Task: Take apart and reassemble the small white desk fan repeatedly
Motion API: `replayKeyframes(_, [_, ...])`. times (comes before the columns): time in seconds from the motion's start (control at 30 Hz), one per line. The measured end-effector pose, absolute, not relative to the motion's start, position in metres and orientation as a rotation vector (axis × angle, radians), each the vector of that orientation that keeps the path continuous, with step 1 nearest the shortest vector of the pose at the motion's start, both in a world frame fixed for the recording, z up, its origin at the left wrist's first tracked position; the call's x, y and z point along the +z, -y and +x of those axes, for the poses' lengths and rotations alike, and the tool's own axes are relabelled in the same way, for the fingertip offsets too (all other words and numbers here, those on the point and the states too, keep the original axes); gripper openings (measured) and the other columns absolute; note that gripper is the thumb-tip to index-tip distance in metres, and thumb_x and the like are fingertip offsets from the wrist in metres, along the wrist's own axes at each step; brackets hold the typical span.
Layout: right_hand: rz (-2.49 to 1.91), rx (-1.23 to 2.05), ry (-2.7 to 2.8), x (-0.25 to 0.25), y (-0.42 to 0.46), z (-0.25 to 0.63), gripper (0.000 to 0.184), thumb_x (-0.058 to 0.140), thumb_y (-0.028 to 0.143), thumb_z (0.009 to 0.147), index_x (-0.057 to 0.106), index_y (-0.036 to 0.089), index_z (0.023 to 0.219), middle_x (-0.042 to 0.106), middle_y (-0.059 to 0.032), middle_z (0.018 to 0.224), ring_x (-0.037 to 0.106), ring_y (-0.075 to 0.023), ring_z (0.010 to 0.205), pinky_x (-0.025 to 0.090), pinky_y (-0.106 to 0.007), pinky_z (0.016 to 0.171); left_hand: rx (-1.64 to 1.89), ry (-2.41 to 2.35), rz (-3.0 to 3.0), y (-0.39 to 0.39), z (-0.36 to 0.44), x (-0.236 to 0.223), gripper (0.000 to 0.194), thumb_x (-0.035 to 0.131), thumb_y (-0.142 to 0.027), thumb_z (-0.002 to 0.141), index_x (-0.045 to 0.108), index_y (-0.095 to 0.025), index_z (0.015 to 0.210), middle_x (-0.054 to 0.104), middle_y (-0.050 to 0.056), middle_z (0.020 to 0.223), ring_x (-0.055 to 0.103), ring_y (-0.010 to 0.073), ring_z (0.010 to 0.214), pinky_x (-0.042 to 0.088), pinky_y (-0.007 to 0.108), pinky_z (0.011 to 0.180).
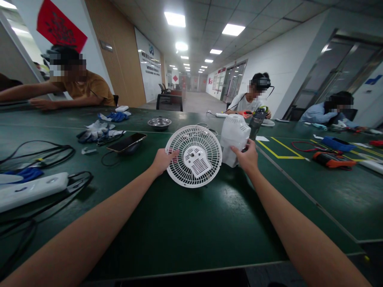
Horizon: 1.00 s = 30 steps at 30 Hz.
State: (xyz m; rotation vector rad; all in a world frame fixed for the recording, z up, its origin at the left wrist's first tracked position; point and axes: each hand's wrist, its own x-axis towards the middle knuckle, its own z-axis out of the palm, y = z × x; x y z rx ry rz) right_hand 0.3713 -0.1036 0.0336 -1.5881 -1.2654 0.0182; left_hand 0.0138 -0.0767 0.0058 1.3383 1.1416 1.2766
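A small white desk fan stands on the green table (185,223) in front of me. Its round grille (194,156) faces me and is tilted up. My left hand (163,160) grips the grille's left rim, fingers curled round it. My right hand (247,157) holds the fan's white body (234,137) on its right side, fingers wrapped behind it. Both arms reach forward from the near edge.
A black phone (127,142), gloves (98,131), a steel bowl (159,123) and cables (38,153) lie to the left, with a white power strip (30,190). A dark bottle (256,121) stands behind the fan. Tools (332,159) lie to the right. Three other people sit at the far side.
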Motion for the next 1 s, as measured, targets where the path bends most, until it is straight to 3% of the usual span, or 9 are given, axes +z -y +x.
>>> replayKeyframes(0.27, [-1.529,0.065,1.148,0.035,0.104,0.386,0.071,0.067,0.044,0.07,0.042,0.019,0.131,0.064,-0.0112,0.117,0.063,-0.0291,0.103,0.047,-0.042,0.096,1.268,-1.161,1.324,0.081,0.014,0.012,0.021,0.079,-0.029,0.081,0.074,-0.012,0.092,0.078,0.01,0.086,0.074,0.0229,0.074,0.06,0.038,0.072])
replayKeyframes(0.47, [-1.48,0.047,1.175,0.036,0.097,0.393,0.09,0.067,0.054,0.074,0.028,0.018,0.147,0.063,-0.0131,0.121,0.064,-0.0283,0.106,0.048,-0.042,0.096,1.304,-1.134,1.346,0.073,0.013,0.002,0.027,0.081,-0.035,0.078,0.074,-0.011,0.089,0.077,0.01,0.084,0.073,0.0224,0.073,0.06,0.037,0.071])
replayKeyframes(0.63, [-1.368,-0.02,1.179,0.037,0.093,0.397,0.082,0.074,0.057,0.07,0.042,0.016,0.134,0.062,-0.0144,0.125,0.063,-0.0274,0.107,0.05,-0.041,0.094,1.305,-1.158,1.336,0.07,0.013,0.0,0.034,0.085,-0.039,0.073,0.075,-0.01,0.089,0.077,0.01,0.08,0.072,0.0228,0.071,0.06,0.038,0.071])
replayKeyframes(1.0, [-1.171,-0.173,1.139,0.043,0.103,0.396,0.078,0.076,0.048,0.07,0.036,0.018,0.13,0.054,-0.0144,0.131,0.061,-0.0255,0.115,0.05,-0.037,0.096,1.281,-1.135,1.391,0.069,0.011,-0.002,0.031,0.08,-0.039,0.079,0.074,-0.011,0.092,0.077,0.011,0.087,0.073,0.0241,0.074,0.061,0.04,0.07])
